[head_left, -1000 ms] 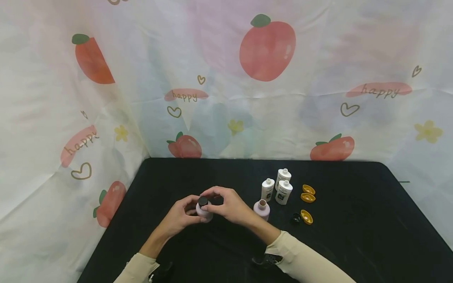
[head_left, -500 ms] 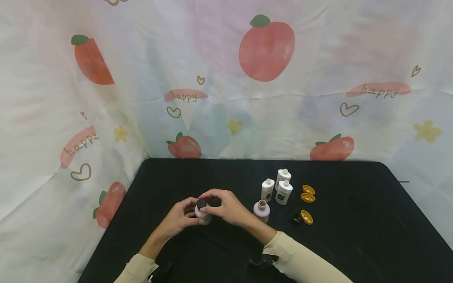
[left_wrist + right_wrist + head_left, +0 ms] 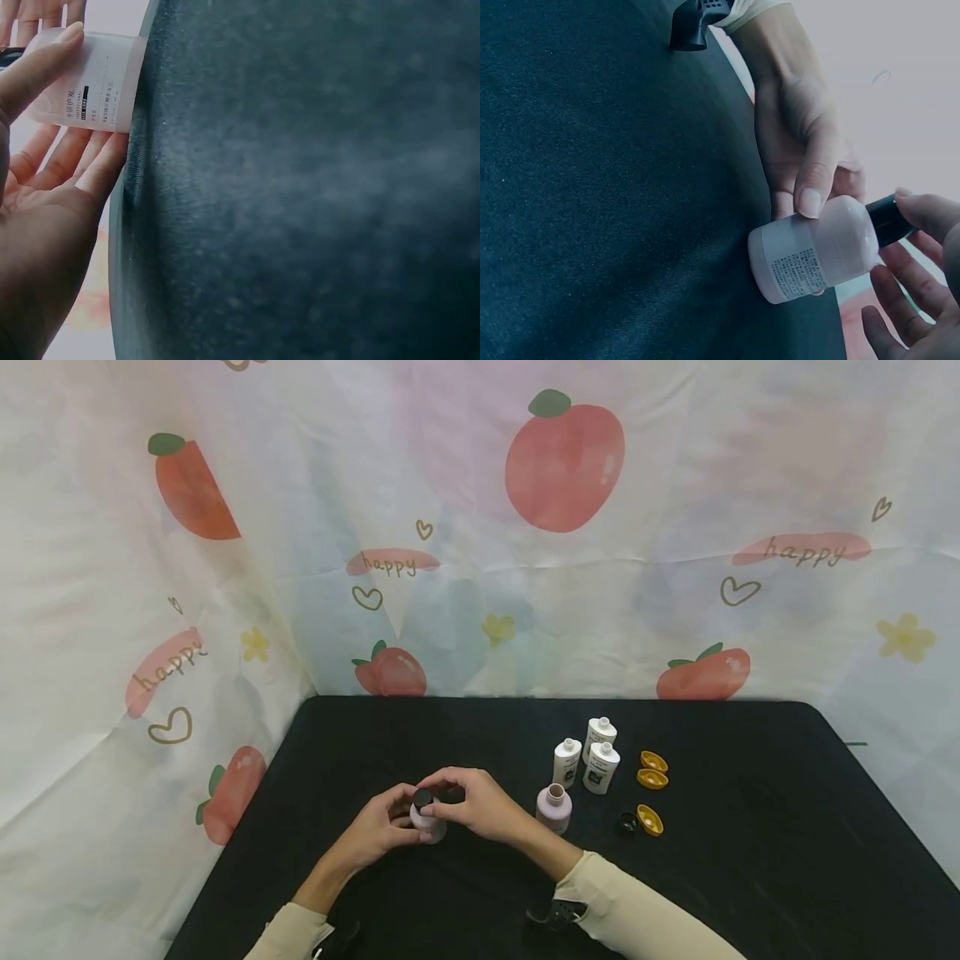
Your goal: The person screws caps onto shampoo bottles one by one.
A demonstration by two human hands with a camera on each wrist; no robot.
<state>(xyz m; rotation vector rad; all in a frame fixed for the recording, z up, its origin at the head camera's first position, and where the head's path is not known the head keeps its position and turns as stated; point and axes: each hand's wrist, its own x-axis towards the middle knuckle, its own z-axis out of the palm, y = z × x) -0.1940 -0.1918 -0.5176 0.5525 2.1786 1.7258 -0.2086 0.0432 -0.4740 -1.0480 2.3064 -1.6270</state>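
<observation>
A small pale pink bottle (image 3: 429, 827) with printed labels and a black cap (image 3: 423, 798) stands on the black table, left of the middle. My left hand (image 3: 380, 823) grips its body, the thumb on one side and the fingers on the other, as the left wrist view also shows on the bottle (image 3: 105, 82). My right hand (image 3: 480, 806) pinches the black cap between thumb and fingers. In the right wrist view the cap (image 3: 889, 220) sits on the bottle's neck.
Right of my hands stands a second pink bottle (image 3: 553, 810), uncapped. Behind it are three white bottles (image 3: 602, 770) without caps. Several yellow, boat-shaped pieces (image 3: 649, 821) and a black cap (image 3: 627, 823) lie farther right. A printed cloth (image 3: 600, 610) hangs behind the table.
Both hands have shifted slightly left and toward me together with the bottle, still holding its body and cap. The other bottles and pieces have not moved.
</observation>
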